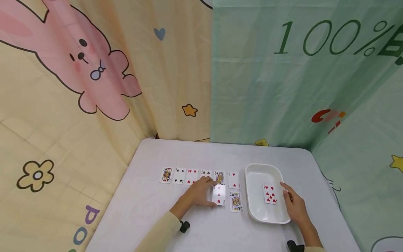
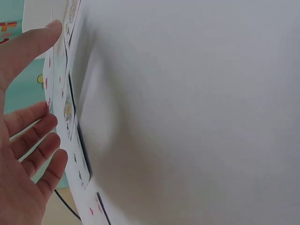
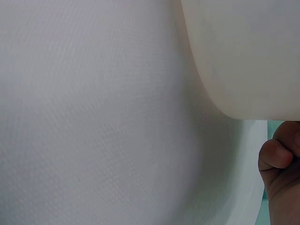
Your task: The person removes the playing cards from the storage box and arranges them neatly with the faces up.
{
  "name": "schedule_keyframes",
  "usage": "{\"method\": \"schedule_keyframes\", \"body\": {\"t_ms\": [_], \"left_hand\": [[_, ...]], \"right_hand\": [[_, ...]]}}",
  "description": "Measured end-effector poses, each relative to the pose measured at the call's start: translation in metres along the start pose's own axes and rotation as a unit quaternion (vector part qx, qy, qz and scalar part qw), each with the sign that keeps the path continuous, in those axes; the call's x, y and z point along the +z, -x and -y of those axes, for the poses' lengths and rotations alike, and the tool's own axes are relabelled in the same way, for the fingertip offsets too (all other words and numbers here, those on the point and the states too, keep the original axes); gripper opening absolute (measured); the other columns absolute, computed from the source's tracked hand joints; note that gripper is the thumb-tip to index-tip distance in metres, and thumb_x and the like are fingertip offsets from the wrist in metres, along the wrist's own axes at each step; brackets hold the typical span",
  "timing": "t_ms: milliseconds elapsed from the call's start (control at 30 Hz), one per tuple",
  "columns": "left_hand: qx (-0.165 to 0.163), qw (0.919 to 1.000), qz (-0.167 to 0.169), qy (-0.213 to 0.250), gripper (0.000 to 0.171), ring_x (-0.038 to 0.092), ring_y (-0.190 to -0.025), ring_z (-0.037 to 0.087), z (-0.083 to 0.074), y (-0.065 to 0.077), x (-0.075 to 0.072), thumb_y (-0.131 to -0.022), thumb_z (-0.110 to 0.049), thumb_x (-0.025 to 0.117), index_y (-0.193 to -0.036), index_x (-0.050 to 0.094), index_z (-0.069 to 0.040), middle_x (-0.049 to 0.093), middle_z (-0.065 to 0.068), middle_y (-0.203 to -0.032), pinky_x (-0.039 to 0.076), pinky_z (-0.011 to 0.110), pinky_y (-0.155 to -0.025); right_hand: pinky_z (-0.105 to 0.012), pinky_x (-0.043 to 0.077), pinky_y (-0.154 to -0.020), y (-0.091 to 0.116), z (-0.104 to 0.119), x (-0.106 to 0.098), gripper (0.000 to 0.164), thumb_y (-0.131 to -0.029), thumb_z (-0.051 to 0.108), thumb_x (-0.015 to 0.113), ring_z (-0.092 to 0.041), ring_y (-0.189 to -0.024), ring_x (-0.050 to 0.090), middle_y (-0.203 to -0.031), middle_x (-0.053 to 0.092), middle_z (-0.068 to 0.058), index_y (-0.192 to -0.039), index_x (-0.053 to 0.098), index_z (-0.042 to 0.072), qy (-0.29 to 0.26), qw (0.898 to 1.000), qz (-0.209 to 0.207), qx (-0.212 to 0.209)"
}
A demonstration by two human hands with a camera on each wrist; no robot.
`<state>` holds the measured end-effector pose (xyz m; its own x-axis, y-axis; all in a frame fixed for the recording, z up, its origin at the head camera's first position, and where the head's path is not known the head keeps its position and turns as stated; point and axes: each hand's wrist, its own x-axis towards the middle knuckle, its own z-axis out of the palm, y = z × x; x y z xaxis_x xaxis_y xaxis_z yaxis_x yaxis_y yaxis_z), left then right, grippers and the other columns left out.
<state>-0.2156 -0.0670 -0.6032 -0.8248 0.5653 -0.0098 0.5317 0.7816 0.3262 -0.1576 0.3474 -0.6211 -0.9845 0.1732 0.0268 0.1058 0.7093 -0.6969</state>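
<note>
1. Cream curtain, one, upper left; one pink rabbit printed on it.
2. Upper row of cards, six, face up at centre frame: I count two face cards and four number cards.
3. Left hand, one, below that row, spread wide, thumb apart from fingers; it covers part of the row's third and fourth cards.
4. Lower hearts card, one, below the row's fifth card, between left thumb and fingertips; I cannot tell whether it is pinched.
5. Lower face card, one, just right of it, face up.
6. White tray, one, lower right of centre, standing on the white tabletop; inside, one tray card, hearts. Cards total nine.
7. Right hand, one, fingers curled, gripping the tray's right rim.
8. Green curtain, upper right.
9. Black wrist mounts, two, lower frame.
</note>
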Motion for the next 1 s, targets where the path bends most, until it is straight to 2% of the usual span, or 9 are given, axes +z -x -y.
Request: {"method": "schedule_keyframes", "body": {"t_ms": [133,333,700,1000], "left_hand": [[0.006,1.0,0.005,0.002,0.088,0.055,-0.117,0.015,0.002,0.004,0.01,-0.07,-0.067,0.083,-0.143,0.061,-0.022,0.06,-0.004,-0.135,0.053,0.032,-0.1],[0.001,0.9998,0.014,-0.01,0.088,0.054,-0.119,0.014,0.001,0.007,0.019,-0.071,-0.069,0.081,-0.142,0.061,-0.022,0.06,-0.005,-0.136,0.052,0.031,-0.101],[0.006,0.9997,0.013,-0.018,0.087,0.054,-0.117,0.014,-0.003,0.009,0.018,-0.073,-0.065,0.082,-0.144,0.06,-0.02,0.06,-0.004,-0.136,0.052,0.03,-0.1],[0.015,0.9996,-0.001,-0.022,0.09,0.055,-0.117,0.014,-0.003,0.011,0.019,-0.074,-0.07,0.079,-0.147,0.058,-0.021,0.059,-0.003,-0.136,0.052,0.029,-0.099]], "right_hand": [[-0.024,0.046,-0.062,-0.001,-0.002,0.0,0.046,-0.113,0.034,0.038,-0.015,-0.079,0.052,-0.099,0.063,-0.015,-0.154,0.048,0.016,-0.002,1.0,0.001,-0.001],[-0.024,0.045,-0.061,-0.001,-0.003,0.0,0.046,-0.113,0.033,0.038,-0.015,-0.078,0.052,-0.098,0.062,-0.014,-0.154,0.047,0.016,0.0,1.0,0.005,0.002],[-0.024,0.045,-0.061,0.0,-0.003,-0.001,0.046,-0.113,0.033,0.037,-0.015,-0.079,0.052,-0.098,0.063,-0.014,-0.154,0.047,0.016,-0.003,1.0,0.005,0.003],[-0.023,0.045,-0.06,0.0,-0.003,0.0,0.045,-0.113,0.033,0.037,-0.015,-0.078,0.051,-0.098,0.062,-0.014,-0.154,0.048,0.016,-0.004,1.0,0.004,0.005]]}}
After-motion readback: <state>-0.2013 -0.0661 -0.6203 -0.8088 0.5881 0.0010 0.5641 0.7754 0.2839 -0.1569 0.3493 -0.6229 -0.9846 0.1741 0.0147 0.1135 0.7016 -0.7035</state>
